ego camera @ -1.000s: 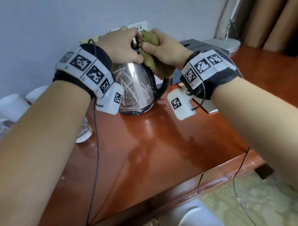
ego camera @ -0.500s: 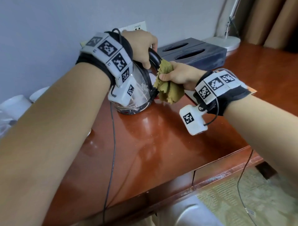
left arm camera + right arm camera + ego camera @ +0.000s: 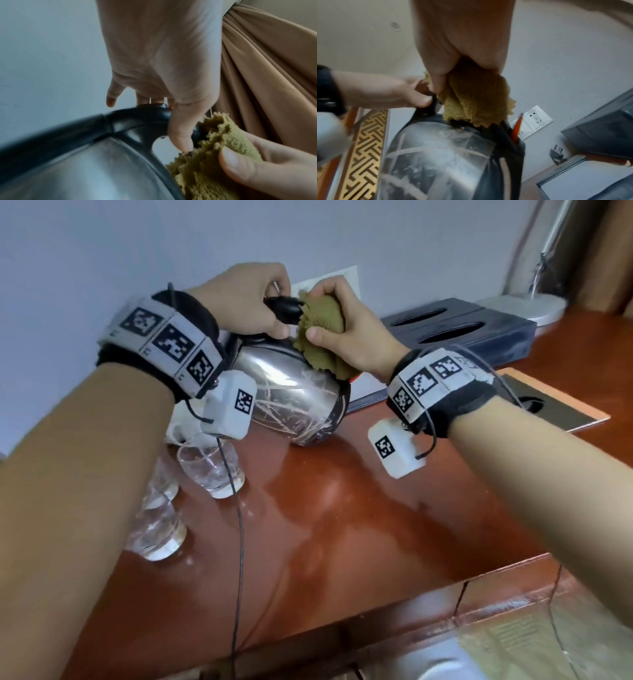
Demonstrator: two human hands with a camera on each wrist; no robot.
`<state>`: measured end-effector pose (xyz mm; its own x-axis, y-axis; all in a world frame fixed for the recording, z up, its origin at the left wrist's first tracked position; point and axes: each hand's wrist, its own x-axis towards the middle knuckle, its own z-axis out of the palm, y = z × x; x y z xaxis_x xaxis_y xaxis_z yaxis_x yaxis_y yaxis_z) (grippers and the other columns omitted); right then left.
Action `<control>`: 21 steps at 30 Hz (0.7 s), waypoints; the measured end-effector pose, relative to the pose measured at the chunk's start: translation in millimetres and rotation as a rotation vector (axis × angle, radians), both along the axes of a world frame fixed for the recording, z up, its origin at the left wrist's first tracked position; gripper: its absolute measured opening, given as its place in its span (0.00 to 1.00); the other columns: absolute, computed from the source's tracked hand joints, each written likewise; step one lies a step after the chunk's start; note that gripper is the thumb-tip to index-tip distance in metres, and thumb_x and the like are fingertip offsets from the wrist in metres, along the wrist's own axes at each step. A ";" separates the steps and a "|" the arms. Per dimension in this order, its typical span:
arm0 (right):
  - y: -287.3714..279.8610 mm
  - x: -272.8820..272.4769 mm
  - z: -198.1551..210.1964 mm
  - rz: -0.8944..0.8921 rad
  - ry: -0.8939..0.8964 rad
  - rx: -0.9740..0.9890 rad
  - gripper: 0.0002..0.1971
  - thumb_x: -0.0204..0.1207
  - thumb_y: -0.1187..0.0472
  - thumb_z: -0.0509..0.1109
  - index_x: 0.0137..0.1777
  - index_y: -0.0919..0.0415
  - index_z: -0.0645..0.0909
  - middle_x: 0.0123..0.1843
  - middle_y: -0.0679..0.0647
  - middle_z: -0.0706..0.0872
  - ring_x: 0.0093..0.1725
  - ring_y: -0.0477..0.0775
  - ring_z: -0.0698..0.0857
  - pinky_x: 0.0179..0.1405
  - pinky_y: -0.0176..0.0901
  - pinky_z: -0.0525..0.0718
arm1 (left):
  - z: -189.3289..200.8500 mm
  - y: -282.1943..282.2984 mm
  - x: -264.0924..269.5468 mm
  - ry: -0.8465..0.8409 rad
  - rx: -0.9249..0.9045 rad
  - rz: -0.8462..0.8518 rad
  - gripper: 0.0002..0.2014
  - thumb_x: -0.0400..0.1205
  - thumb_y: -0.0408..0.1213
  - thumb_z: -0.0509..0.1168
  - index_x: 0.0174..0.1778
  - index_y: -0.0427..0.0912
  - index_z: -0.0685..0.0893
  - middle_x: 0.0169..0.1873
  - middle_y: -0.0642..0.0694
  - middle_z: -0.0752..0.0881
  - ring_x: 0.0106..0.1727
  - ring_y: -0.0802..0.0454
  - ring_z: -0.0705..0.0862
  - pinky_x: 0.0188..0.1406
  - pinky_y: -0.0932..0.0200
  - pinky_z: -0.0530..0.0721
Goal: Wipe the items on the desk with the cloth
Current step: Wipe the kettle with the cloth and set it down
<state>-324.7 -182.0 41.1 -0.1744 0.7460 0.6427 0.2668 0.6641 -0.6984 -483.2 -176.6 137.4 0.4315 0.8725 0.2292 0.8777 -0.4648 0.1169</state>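
Note:
A shiny steel kettle (image 3: 294, 395) with a black handle (image 3: 286, 309) stands tilted on the red-brown desk (image 3: 342, 525). My left hand (image 3: 255, 299) grips the top of the handle (image 3: 145, 119). My right hand (image 3: 342, 326) holds a bunched olive-green cloth (image 3: 322, 337) against the handle where it meets the kettle's shoulder. In the left wrist view the cloth (image 3: 214, 159) lies beside my left thumb. Seen from the right wrist, the cloth (image 3: 476, 102) hangs over the kettle (image 3: 436, 155) top, pinched under my right hand (image 3: 462, 40).
Two clear drinking glasses (image 3: 212, 467) (image 3: 156, 529) stand left of the kettle under my left forearm. A dark tissue box (image 3: 455, 332) and a lamp base (image 3: 534, 306) sit at the back right. A wall socket (image 3: 537, 119) is behind the kettle. A flat dark pad (image 3: 548, 402) lies right.
The kettle has been tipped over toward the right. My right hand has carried the cloth up from the lower handle to its top, close to my left hand.

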 end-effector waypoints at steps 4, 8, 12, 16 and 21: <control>21.3 -7.3 -7.3 0.051 -0.035 -0.110 0.20 0.74 0.64 0.73 0.59 0.56 0.66 0.49 0.47 0.78 0.47 0.43 0.80 0.49 0.36 0.82 | -2.5 1.2 -37.5 -0.059 0.002 0.089 0.22 0.76 0.34 0.73 0.64 0.41 0.75 0.53 0.48 0.77 0.51 0.46 0.75 0.49 0.55 0.69; 27.9 -14.4 -11.8 -0.051 -0.193 -0.117 0.20 0.79 0.64 0.68 0.67 0.60 0.65 0.52 0.51 0.79 0.49 0.49 0.80 0.48 0.37 0.80 | -7.2 3.9 -61.5 -0.169 -0.023 0.139 0.21 0.77 0.34 0.72 0.65 0.41 0.75 0.55 0.47 0.77 0.55 0.47 0.75 0.55 0.56 0.69; 29.3 -32.3 -3.7 -0.200 -0.322 -0.032 0.23 0.83 0.59 0.62 0.73 0.65 0.61 0.59 0.58 0.78 0.53 0.52 0.77 0.46 0.36 0.70 | -8.1 4.9 -65.4 -0.175 -0.021 0.141 0.21 0.76 0.34 0.72 0.64 0.42 0.75 0.59 0.45 0.80 0.54 0.45 0.77 0.59 0.52 0.72; 27.1 -54.1 5.1 -0.231 -0.269 0.073 0.21 0.83 0.59 0.61 0.72 0.67 0.65 0.66 0.65 0.75 0.63 0.60 0.76 0.57 0.40 0.69 | -8.6 3.9 -66.3 -0.157 -0.038 0.131 0.20 0.75 0.34 0.73 0.61 0.44 0.75 0.59 0.43 0.83 0.53 0.44 0.79 0.63 0.48 0.73; 24.7 -54.3 -1.2 -0.158 -0.226 0.140 0.21 0.80 0.60 0.61 0.72 0.65 0.67 0.65 0.62 0.76 0.63 0.56 0.75 0.60 0.38 0.69 | -9.2 3.2 -70.6 -0.162 -0.058 0.120 0.18 0.75 0.36 0.74 0.53 0.50 0.72 0.53 0.46 0.84 0.51 0.43 0.80 0.57 0.51 0.73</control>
